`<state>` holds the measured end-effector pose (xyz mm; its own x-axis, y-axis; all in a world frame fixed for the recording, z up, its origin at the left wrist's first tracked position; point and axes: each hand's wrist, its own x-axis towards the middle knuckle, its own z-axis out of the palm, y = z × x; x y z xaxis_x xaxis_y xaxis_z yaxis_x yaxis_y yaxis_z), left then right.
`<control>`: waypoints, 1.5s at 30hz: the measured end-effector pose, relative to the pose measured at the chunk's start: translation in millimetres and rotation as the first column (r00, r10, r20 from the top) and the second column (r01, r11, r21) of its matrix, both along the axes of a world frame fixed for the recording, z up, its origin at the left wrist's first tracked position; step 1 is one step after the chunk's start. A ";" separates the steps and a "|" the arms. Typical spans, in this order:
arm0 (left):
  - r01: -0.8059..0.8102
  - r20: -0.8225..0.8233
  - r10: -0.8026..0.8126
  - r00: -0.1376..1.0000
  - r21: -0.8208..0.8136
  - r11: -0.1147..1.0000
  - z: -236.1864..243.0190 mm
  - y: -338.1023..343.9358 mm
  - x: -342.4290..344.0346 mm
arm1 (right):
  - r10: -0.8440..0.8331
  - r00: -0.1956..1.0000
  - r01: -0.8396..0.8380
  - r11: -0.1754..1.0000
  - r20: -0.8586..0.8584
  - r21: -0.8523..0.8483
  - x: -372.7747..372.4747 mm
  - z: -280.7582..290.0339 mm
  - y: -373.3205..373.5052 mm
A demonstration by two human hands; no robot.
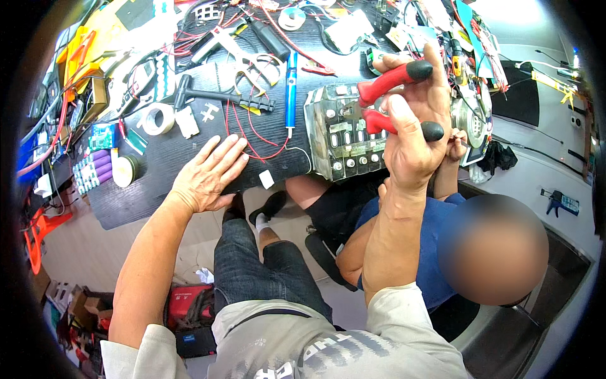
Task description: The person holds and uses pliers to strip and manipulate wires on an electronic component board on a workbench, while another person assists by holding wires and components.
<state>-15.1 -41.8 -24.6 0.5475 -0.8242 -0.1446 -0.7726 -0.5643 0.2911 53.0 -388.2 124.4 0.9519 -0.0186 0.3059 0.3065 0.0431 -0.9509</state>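
My left hand point(208, 174) lies palm down with fingers spread on the front edge of the dark table point(145, 202), near thin red wires point(255, 148). My right hand point(410, 136) is raised at the right, gripping red-and-black handled pliers point(385, 85), whose working end is hidden behind my hand and the handles. Behind it sits a clear-topped battery block point(341, 145) with rows of terminals. A blue pen-like tool point(291, 95) stands out beside the block, and a black T-shaped tool point(224, 98) and a tape roll point(154, 119) lie farther left.
A co-worker in a blue top point(385, 265) sits close at my right, a hand raised by the battery block. Cables and tools crowd the table's back and sides. Purple cells point(93, 169) are at the left, a caulking gun point(560, 202) at the far right, a red case point(188, 303) below.
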 end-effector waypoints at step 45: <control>0.004 0.010 -0.005 1.000 0.055 0.999 5.4 -2.7 0.8 | -0.098 0.994 0.105 0.983 0.050 -0.149 8.1 4.9 -6.0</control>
<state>-14.3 -44.4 -19.2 0.5455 -0.8177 -0.1841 -0.7777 -0.5757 0.2526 61.2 -394.2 129.3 0.9335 -0.0651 0.3525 0.3420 -0.1336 -0.9302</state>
